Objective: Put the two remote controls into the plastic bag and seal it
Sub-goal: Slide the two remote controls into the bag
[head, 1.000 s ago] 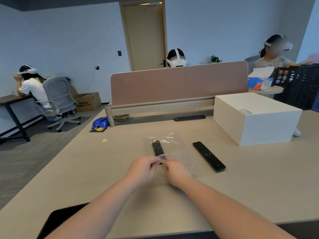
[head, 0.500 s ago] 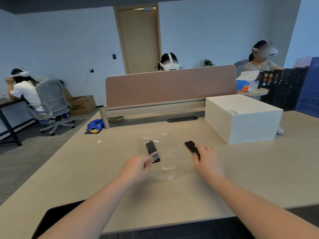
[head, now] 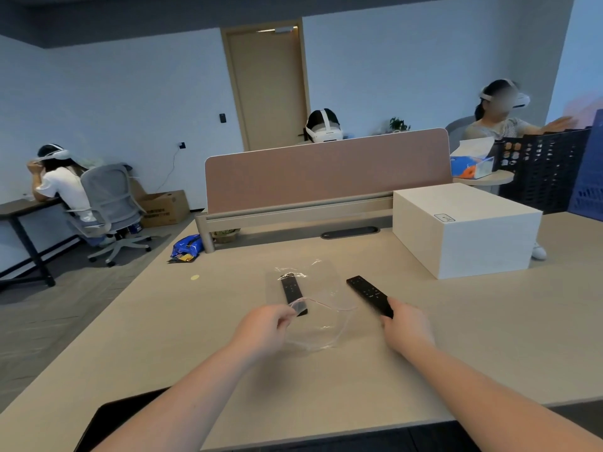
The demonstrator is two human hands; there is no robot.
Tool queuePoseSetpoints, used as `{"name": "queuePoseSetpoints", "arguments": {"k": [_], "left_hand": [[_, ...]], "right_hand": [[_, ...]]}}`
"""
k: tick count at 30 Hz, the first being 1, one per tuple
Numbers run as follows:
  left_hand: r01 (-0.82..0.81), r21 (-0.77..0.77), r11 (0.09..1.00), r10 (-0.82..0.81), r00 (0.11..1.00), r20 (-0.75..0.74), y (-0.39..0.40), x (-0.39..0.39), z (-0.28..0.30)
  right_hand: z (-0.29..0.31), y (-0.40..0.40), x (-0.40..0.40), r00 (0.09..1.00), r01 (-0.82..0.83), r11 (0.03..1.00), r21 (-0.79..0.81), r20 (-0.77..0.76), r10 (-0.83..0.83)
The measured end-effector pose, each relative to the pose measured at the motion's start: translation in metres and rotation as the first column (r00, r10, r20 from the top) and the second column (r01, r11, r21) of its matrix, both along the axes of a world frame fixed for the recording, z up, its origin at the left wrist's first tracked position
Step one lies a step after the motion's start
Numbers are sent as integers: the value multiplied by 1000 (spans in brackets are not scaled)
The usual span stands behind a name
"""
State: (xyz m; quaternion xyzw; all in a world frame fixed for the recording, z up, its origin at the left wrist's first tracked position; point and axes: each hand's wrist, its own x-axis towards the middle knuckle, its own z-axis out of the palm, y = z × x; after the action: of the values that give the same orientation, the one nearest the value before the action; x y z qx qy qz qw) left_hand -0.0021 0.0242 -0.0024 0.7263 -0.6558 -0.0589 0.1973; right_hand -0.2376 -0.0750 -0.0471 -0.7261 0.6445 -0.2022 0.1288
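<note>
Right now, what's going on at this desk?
A person is bagging two remotes. The left hand pinches the open mouth of the clear bag, with the first remote already lying in it. The right hand grips the near end of the second remote, still outside the bag on the desk. Nothing is sealed yet.

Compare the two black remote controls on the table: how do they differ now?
The black remote control in the clear plastic bag lies inside it; the black remote control outside the bag is gripped by the right hand. The first points nearly straight away, the second slants. Both are slim and black.
</note>
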Motion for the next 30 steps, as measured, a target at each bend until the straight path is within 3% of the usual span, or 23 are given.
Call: {"name": "queuePoseSetpoints", "arguments": {"k": [9, 16, 21, 30], "left_hand": [[-28, 124, 992, 27, 1000, 8, 0, -2, 2], [-78, 151, 985, 79, 997, -3, -2, -8, 8], [-101, 156, 983, 107, 994, -30, -2, -17, 19], [-148, 63, 987, 152, 986, -67, 7, -18, 24]], "right_hand": [[30, 17, 4, 964, -30, 1000, 1, 265, 29], [72, 68, 9, 831, -127, 979, -161, 521, 194], [74, 97, 6, 872, -276, 947, -166, 372, 320], [71, 105, -18, 865, -388, 904, -178, 268, 424]]}}
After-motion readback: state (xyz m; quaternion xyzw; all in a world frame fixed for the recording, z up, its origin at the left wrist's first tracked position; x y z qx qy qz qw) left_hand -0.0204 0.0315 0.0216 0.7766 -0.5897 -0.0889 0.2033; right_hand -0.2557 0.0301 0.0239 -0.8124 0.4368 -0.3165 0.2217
